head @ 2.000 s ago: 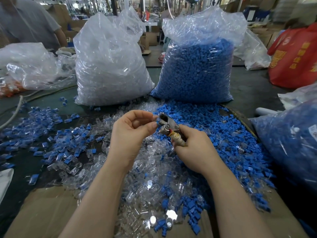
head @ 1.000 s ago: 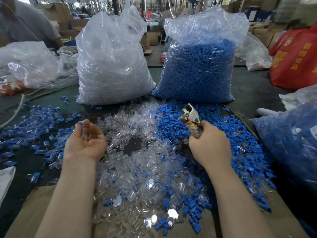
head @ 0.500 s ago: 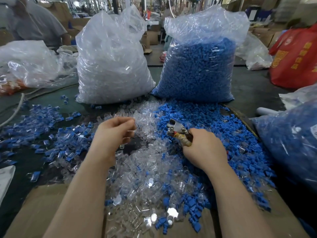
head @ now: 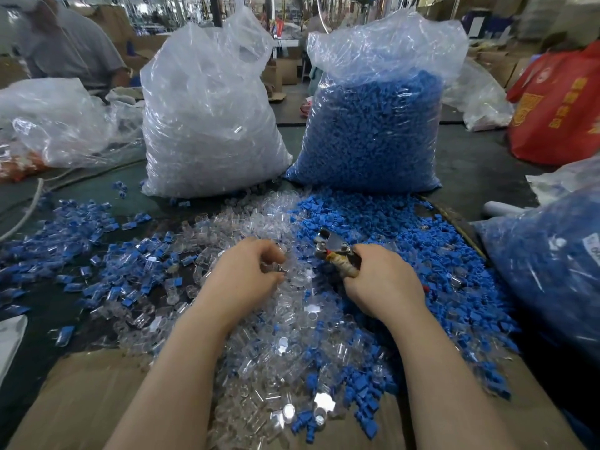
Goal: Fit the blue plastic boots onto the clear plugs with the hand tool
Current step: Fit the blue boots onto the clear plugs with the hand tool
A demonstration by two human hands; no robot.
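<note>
The right hand (head: 383, 280) is wrapped around the hand tool (head: 334, 251), fingers curled over a handle bound in frayed tan tape with a red strip at its top. The tool's dull metal head, hinged and angular, points toward 11 o'clock, just above the edge where the two heaps meet. The left hand (head: 246, 274) rests knuckles-up in the clear plugs (head: 259, 323), fingers curled down into them at the tips; whether it actually pinches a plug I cannot tell. The plugs are small, glassy, tube-like pieces piled loosely from the centre toward 6 o'clock, spilling onto a brown cardboard sheet (head: 81, 401). The blue plastic boots (head: 438, 254) are matte, blocky little caps heaped from 12 to 4 o'clock of the right hand, touching the tool's head. At 9 o'clock of the left hand lie scattered fitted pieces (head: 107, 274), clear with blue ends. Two crinkled, glossy plastic sacks stand at 12 o'clock: the sack of clear plugs (head: 207, 125) and the sack of blue boots (head: 373, 131).
</note>
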